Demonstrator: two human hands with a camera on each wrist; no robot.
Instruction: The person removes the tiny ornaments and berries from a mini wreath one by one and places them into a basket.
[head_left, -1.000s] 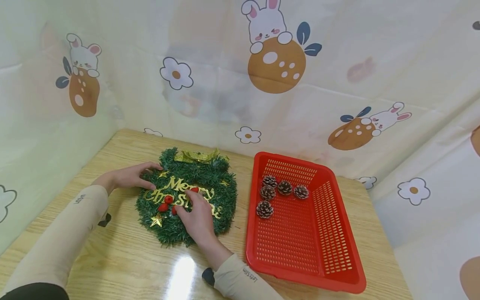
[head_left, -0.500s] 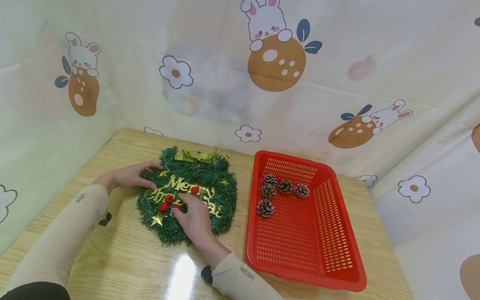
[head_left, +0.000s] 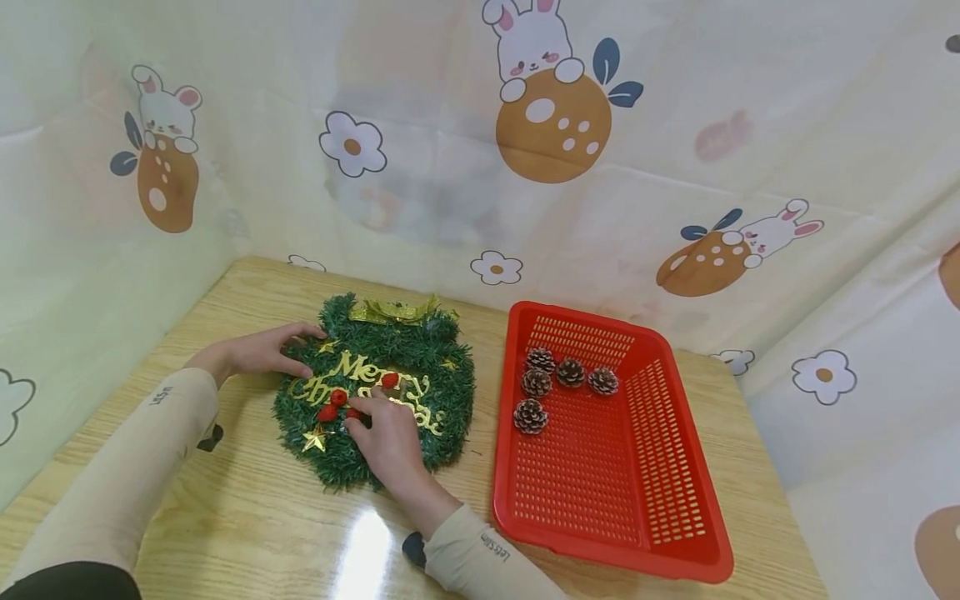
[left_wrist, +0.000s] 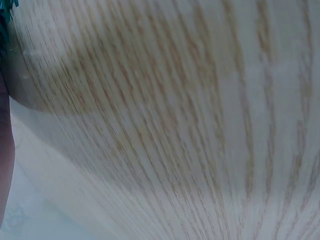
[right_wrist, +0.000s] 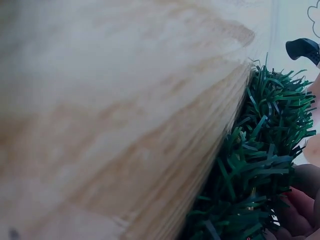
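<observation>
A green tinsel Christmas wreath [head_left: 442,450] with gold "Merry Christmas" lettering [head_left: 352,367] lies flat on the table. My left hand [head_left: 262,350] grips its left edge, fingers bent and thumb spread apart on the greenery. Over the lower middle, my right hand [head_left: 390,433] pinches a small red berry [head_left: 352,413] between thumb and index finger, covering part of the lettering. Two more red berries [head_left: 334,405] sit just left of those fingertips, and another red berry [head_left: 391,380] is above. Green tinsel [right_wrist: 255,160] shows beside the right fingers in the right wrist view.
A red plastic basket [head_left: 697,483] stands to the right with several pine cones [head_left: 536,383] at its far left. Gold stars [head_left: 313,439] and a gold ribbon bow [head_left: 393,312] decorate the wreath. A printed curtain [head_left: 450,167] hangs behind the wooden table [head_left: 270,525].
The right hand has shifted slightly left over the lettering, and its index finger has come down and closed with the thumb at the red berry. The left hand stays put.
</observation>
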